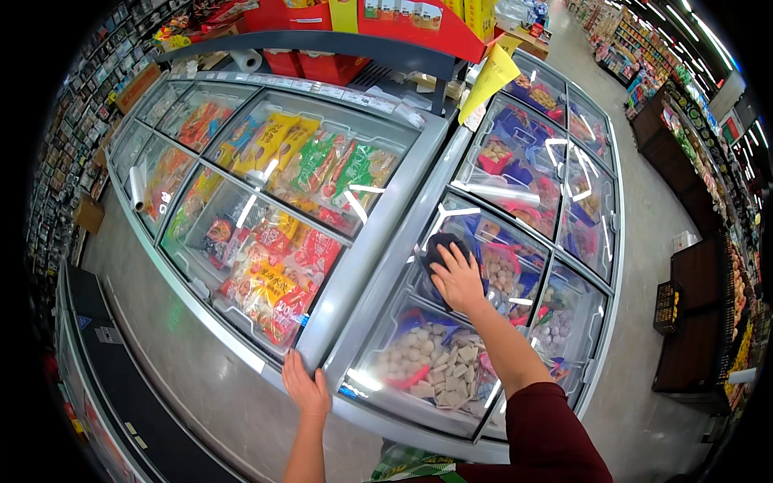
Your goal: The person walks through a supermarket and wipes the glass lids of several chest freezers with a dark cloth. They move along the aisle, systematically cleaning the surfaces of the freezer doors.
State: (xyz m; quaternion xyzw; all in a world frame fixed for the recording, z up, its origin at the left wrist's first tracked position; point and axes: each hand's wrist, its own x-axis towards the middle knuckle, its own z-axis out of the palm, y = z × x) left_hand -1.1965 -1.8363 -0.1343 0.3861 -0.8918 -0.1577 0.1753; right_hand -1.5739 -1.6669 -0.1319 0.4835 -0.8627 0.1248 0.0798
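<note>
My right hand (456,275) lies spread on a dark cloth (444,247), pressing it to the sliding glass lid (513,241) of the right-hand chest freezer. My left hand (305,386) rests on the front rim of the freezers, near the seam between the two cabinets, with nothing in it. Below the right glass are pale round frozen balls (416,344) and flat greyish pieces (450,374) in bins. Under the left freezer's glass lie bagged frozen foods, among them green packs (353,175) and a red and yellow pack (272,290).
Rolls of clear plastic bags (498,194) (137,188) lie on both freezers. A dark shelf with red boxes (398,18) stands behind, and a yellow sheet (489,81) hangs from it. Produce stands (691,314) line the right aisle; a black-topped counter (115,362) stands at left.
</note>
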